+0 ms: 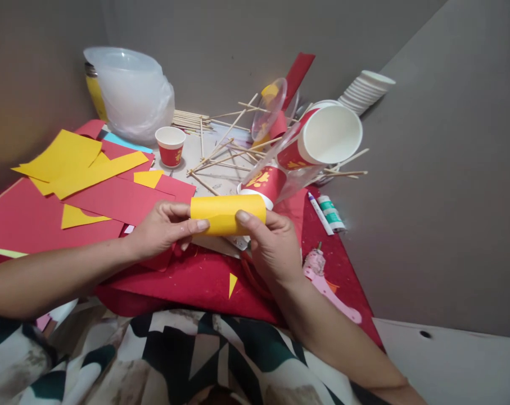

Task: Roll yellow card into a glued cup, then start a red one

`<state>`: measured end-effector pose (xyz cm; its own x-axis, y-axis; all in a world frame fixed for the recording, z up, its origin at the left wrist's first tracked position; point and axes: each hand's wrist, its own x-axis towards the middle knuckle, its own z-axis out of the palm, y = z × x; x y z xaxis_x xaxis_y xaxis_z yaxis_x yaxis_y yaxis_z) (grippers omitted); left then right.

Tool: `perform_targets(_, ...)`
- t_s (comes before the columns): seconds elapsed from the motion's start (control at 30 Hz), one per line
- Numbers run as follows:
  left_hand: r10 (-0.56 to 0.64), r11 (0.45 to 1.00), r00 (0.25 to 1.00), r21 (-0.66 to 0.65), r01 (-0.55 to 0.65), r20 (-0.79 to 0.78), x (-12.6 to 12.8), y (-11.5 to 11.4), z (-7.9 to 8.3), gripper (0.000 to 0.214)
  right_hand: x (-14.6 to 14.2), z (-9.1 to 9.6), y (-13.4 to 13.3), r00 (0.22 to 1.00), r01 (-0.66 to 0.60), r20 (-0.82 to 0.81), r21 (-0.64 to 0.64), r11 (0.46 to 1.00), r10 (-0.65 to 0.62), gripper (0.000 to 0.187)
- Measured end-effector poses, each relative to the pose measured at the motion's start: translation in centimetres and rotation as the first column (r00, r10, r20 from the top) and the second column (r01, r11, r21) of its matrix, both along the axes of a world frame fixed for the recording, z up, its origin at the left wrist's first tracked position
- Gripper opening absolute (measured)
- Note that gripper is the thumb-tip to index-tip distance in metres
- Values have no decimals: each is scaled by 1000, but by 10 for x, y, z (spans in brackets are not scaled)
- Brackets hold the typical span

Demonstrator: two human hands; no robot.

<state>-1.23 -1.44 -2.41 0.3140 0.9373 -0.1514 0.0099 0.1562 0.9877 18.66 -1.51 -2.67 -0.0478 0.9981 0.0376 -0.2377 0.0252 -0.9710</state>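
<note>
Curled yellow paper sheet (221, 209): pinched at both ends by left hand (157, 232), right hand (275, 247), above red table (204, 292). Translucent plastic tub (130, 104): far left corner. Red-and-white paper cup (171, 152): upright, beside tub. White cups (362, 93): nested, toward far right corner.

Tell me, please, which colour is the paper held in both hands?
The paper is plain yellow, seen best in the head view.
</note>
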Motion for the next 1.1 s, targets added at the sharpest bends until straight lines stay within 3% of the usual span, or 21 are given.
perform_targets(0.37,-46,998,998,46,44,41,-1,3,0,25,-5,4,-3,999,44,-33,-4,999,-44,8)
perform_targets(0.5,-81,996,995,31,79,61,-2,5,0,30,-5,3,-3,997,69,-28,4,998,-69,11)
perform_targets(0.7,-53,995,989,93,41,136,-3,9,-2,42,-3,-4,6,997,78,-24,2,997,-78,19)
perform_targets(1.1,-41,999,992,16,39,123,-1,-3,1,40,-4,0,-1,996,85,-8,20,996,-85,16)
